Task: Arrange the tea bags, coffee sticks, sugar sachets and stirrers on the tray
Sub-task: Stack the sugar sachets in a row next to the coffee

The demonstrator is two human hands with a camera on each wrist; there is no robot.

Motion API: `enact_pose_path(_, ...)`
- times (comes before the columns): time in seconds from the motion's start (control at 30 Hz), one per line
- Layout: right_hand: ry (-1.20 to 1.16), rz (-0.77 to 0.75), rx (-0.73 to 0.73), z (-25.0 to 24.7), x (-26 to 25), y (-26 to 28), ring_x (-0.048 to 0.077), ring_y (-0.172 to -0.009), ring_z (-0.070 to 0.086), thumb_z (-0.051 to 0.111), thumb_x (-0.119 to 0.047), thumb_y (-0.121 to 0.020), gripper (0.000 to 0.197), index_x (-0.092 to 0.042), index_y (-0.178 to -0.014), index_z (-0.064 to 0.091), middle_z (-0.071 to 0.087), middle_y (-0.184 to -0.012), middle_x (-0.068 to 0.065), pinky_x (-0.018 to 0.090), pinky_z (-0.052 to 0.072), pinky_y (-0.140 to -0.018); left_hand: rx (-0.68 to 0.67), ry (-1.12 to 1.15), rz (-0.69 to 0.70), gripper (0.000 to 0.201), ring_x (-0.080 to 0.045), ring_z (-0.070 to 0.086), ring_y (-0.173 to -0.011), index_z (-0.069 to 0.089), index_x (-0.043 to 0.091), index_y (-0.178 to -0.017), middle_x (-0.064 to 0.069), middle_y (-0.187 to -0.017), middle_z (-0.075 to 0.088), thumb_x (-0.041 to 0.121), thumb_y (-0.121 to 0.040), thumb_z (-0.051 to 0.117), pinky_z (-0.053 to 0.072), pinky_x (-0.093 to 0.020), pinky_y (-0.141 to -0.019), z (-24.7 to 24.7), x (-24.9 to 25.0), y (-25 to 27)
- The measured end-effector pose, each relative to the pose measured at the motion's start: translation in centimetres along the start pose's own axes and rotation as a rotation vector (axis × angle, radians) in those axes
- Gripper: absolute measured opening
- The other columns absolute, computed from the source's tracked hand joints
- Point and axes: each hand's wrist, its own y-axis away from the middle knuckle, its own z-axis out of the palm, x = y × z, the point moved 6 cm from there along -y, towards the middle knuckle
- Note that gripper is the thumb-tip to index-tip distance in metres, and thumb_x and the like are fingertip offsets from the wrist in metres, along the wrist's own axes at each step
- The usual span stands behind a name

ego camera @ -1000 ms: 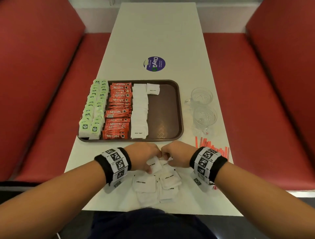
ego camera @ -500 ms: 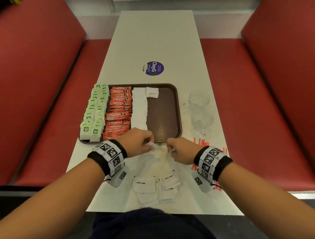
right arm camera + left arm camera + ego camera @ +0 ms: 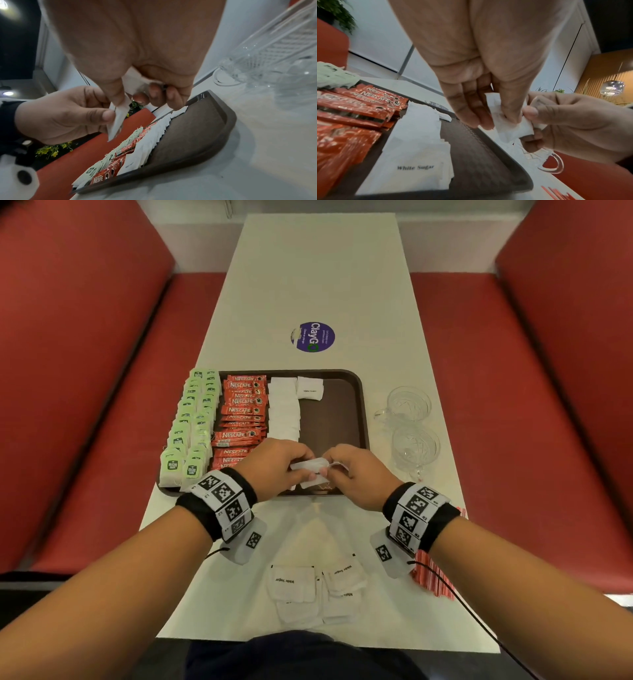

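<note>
Both hands hover over the near edge of the tray [image 3: 363, 419], sharing a small bunch of sugar sachets [image 3: 310, 466]. The left hand [image 3: 274, 465] pinches one end between thumb and curled fingers; the right hand [image 3: 356, 474] pinches the other end the same way, with further sachets tucked against its palm.

To do this step well, the person should probably peel off one sachet at a time and lay it flat in the bare right-hand part of the tray — beside the white sugar column [image 3: 283, 409] and in line with the lone sachet [image 3: 310, 387] at the far edge.

The sachets are thin, limp paper squares with crimped edges; they fan apart easily. The coffee sticks [image 3: 241, 419] are glossy red foil. The tea bags [image 3: 191, 426], soft and pale green, line the left edge. The tray is brown with a raised, rounded rim. More sachets [image 3: 308, 587] lie at the table's near edge, and red stirrers [image 3: 431, 577] at its near right corner.
</note>
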Motion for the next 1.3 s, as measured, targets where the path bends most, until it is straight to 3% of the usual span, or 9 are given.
enact_pose_path(0.13, -0.024, -0.002, 0.031, -0.3, 0.2, -0.9, 0.019, -0.083, 0.057, 0.056, -0.022, -0.101, 0.013, -0.015, -0.106, 0.065, 0.061, -0.092, 0.002, 0.036, 0.048, -0.075, -0.005, -0.036, 0.007, 0.017, -0.003, 0.059, -0.075, 0.071, 0.026, -0.102, 0.011, -0.085, 0.068, 0.037, -0.089, 0.070, 0.047, -0.023, -0.068, -0.7, -0.2, -1.4)
enact_pose_path(0.27, -0.139, 0.163, 0.041, -0.8, 1.5, -1.2, 0.018, -0.084, 0.061, 0.046, -0.025, -0.104, 0.020, -0.019, -0.123, 0.050, 0.066, -0.098, 0.002, 0.032, 0.048, -0.075, 0.065, -0.063, -0.026, 0.016, -0.011, 0.061, -0.087, 0.071, 0.025, -0.107, 0.007, -0.094, 0.069, 0.029, -0.093, 0.066, 0.047, -0.028, -0.080, -2.8, -1.0, -4.5)
enact_pose_path(0.33, -0.179, 0.207, 0.035, -1.0, 2.0, -1.4, 0.016, -0.084, 0.062, 0.044, -0.023, -0.104, 0.014, -0.018, -0.117, 0.047, 0.068, -0.097, 0.004, 0.033, 0.048, -0.076, 0.107, -0.112, -0.081, 0.017, -0.016, 0.062, -0.091, 0.070, 0.022, -0.109, 0.003, -0.097, 0.070, 0.028, -0.095, 0.062, 0.046, -0.029, -0.081, -4.1, -2.0, -6.8)
enact_pose_path(0.47, -0.192, 0.222, -0.030, -1.1, 2.1, -2.2, 0.007, -0.067, 0.064, 0.043, -0.025, -0.105, 0.009, -0.020, -0.102, 0.050, 0.074, -0.085, -0.007, 0.029, 0.052, -0.065, 0.066, -0.306, -0.182, 0.026, -0.024, 0.061, -0.105, 0.067, 0.018, -0.119, -0.003, -0.112, 0.068, 0.029, -0.097, 0.059, 0.046, -0.033, -0.088, -5.9, -3.8, -12.4)
enact_pose_path(0.67, -0.104, 0.167, -0.011, -1.3, 2.5, -3.5, 0.011, -0.080, 0.063, 0.054, -0.018, -0.098, 0.011, -0.025, -0.092, 0.060, 0.066, -0.087, -0.010, 0.030, 0.052, -0.072, -0.054, -0.410, -0.320, 0.026, -0.024, 0.062, -0.099, 0.071, 0.021, -0.111, -0.004, -0.113, 0.069, 0.035, -0.089, 0.070, 0.048, -0.031, -0.079, -5.6, -7.0, -18.7)
enact_pose_path(0.77, -0.058, 0.153, 0.009, -1.8, 2.5, -3.9, 0.011, -0.087, 0.059, 0.060, -0.013, -0.094, 0.014, -0.026, -0.089, 0.063, 0.063, -0.096, -0.006, 0.020, 0.045, -0.073, -0.079, -0.441, -0.331, 0.033, -0.026, 0.062, -0.104, 0.071, 0.017, -0.116, -0.005, -0.116, 0.068, 0.036, -0.089, 0.070, 0.044, -0.029, -0.077, -5.3, -7.8, -20.4)
enact_pose_path(0.93, -0.073, 0.178, -0.030, -1.7, 2.9, -3.9, 0.007, -0.087, 0.059, 0.066, -0.022, -0.094, 0.011, -0.018, -0.102, 0.072, 0.063, -0.096, -0.011, 0.015, 0.042, -0.074, -0.080, -0.449, -0.381, 0.044, -0.028, 0.063, -0.101, 0.070, 0.013, -0.114, -0.007, -0.112, 0.069, 0.044, -0.082, 0.076, 0.047, -0.031, -0.075, -5.0, -8.9, -21.4)
enact_pose_path(1.13, -0.155, 0.217, -0.006, -1.6, 3.1, -3.7, 0.006, -0.081, 0.066, 0.068, -0.026, -0.094, 0.013, -0.020, -0.102, 0.077, 0.072, -0.090, -0.009, 0.022, 0.053, -0.073, -0.023, -0.484, -0.322, 0.045, -0.028, 0.061, -0.106, 0.066, 0.014, -0.117, -0.007, -0.116, 0.065, 0.039, -0.082, 0.077, 0.046, -0.033, -0.081, -5.3, -7.9, -21.7)
enact_pose_path(1.3, -0.193, 0.215, 0.022, -1.9, 3.2, -3.7, -0.004, -0.060, 0.059, 0.059, -0.017, -0.100, 0.015, -0.018, -0.106, 0.072, 0.061, -0.070, -0.018, 0.010, 0.045, -0.061, -0.079, -0.473, -0.187, 0.030, -0.024, 0.062, -0.105, 0.071, 0.019, -0.107, -0.003, -0.114, 0.066, 0.031, -0.081, 0.078, 0.049, -0.033, -0.088, -4.1, -5.6, -22.1)
